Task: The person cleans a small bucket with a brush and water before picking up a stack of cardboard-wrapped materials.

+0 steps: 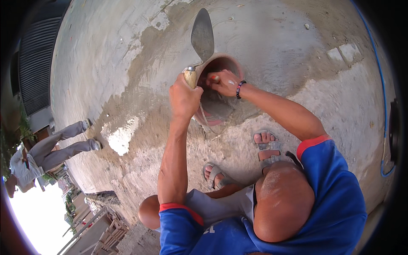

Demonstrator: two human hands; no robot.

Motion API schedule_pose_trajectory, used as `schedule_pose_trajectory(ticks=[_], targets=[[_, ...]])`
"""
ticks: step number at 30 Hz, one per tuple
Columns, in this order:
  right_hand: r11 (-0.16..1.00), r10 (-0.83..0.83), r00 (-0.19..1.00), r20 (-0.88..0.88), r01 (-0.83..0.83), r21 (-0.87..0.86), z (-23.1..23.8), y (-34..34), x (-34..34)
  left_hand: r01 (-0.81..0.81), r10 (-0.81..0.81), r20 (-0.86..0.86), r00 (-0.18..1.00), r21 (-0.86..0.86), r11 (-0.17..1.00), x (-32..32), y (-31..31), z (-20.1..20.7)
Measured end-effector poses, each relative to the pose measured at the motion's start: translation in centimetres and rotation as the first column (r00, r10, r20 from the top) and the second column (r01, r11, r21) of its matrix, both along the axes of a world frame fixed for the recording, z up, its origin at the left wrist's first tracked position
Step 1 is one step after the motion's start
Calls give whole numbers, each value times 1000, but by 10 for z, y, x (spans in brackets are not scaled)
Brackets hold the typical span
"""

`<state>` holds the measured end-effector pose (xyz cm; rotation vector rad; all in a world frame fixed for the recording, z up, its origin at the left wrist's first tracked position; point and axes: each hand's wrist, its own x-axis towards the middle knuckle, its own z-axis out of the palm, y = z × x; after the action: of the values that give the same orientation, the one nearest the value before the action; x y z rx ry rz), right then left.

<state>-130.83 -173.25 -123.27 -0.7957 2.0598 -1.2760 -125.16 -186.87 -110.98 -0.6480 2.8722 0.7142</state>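
Note:
A pointed trowel with a wooden handle is gripped in my left hand, its grey blade pointing away from me. Just right of that hand is a reddish bucket, tilted, with wet grey residue inside and a thin handle hanging at its near side. My right hand reaches into the bucket's mouth, fingers closed around a small object with an orange-red end. The rest of that object is hidden by the hand and the bucket's shadow.
Wet cement is spread on the floor beyond the bucket. My sandalled feet are close on its near side. A blue hose runs along the right. Another person stands at the far left, near a dark shutter.

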Motion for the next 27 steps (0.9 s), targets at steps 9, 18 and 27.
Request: schedule_pose_trajectory(ticks=[9,18,27], targets=[[974,-142,932,-333,191,119,-35,-19,1,26,-25,89,996,-6,1000,-4,3,7],[988,-99,979,-176,75,-139,-22,7,2,-64,63,18,998,66,996,15,1,-4],[945,-263,903,-341,312,97,-58,0,0,12,-5,-185,983,36,999,21,21,-14]])
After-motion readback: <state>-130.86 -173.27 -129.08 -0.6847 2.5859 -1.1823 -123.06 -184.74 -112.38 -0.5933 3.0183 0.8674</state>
